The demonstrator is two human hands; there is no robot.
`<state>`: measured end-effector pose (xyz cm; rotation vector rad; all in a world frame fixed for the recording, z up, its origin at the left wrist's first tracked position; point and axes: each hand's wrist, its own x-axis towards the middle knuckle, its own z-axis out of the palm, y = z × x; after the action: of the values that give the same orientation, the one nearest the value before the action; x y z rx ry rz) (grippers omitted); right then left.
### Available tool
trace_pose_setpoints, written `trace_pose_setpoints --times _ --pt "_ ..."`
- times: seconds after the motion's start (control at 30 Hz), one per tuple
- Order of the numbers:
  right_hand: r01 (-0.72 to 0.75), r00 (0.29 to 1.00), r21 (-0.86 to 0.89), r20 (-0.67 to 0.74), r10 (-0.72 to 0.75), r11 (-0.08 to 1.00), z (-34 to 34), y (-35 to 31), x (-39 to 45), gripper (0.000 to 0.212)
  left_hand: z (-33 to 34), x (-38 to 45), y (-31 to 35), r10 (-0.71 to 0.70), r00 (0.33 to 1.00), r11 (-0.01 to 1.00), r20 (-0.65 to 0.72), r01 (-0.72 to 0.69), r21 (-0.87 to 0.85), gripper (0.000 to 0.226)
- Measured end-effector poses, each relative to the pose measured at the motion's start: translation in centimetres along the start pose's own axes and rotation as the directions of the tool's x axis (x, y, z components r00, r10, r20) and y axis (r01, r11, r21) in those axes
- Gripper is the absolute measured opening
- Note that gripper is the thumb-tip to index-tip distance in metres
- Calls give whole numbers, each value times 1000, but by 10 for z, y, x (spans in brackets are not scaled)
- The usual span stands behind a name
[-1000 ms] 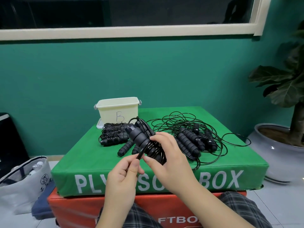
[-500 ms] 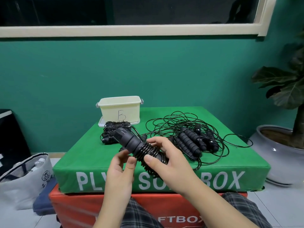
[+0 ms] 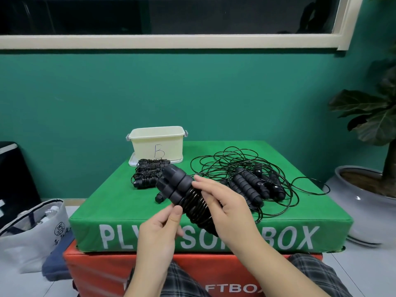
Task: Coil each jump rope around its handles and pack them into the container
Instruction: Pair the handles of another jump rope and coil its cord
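A black jump rope (image 3: 184, 194), its cord wound around its two handles, is held above the green box (image 3: 120, 200). My right hand (image 3: 222, 202) grips the wound bundle from the right. My left hand (image 3: 162, 228) touches its underside with thumb and fingertips. Two coiled ropes (image 3: 150, 174) lie in front of the cream container (image 3: 158, 144) marked "B". A tangle of loose ropes (image 3: 252, 185) with several black handles lies to the right. One more handle (image 3: 159, 197) lies behind the held bundle.
The green box sits on an orange box (image 3: 96, 273). A white bag (image 3: 32, 232) stands on the floor at left, a potted plant (image 3: 368, 189) at right. The container rests on its lid (image 3: 134, 161).
The held bundle has swung so its handle ends point up-left, and the last cord end is wound in. My left hand shifted from pinching the cord to touching the bundle's underside.
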<state>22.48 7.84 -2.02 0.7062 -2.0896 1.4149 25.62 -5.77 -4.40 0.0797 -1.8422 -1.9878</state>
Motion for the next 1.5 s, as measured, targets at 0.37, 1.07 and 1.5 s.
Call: trace_pose_setpoints --times 0.37,1.07,1.5 --pt "19 946 -383 305 107 923 -3 -16 3 80 -5 -1 3 119 993 987 0 -118 104 28" --pt "-246 964 209 158 215 947 -21 -26 8 41 -5 -5 10 138 990 986 17 -136 -98 27" --pt "-288 944 369 267 196 883 -17 -27 7 34 -12 3 -4 376 927 878 12 -360 315 19"
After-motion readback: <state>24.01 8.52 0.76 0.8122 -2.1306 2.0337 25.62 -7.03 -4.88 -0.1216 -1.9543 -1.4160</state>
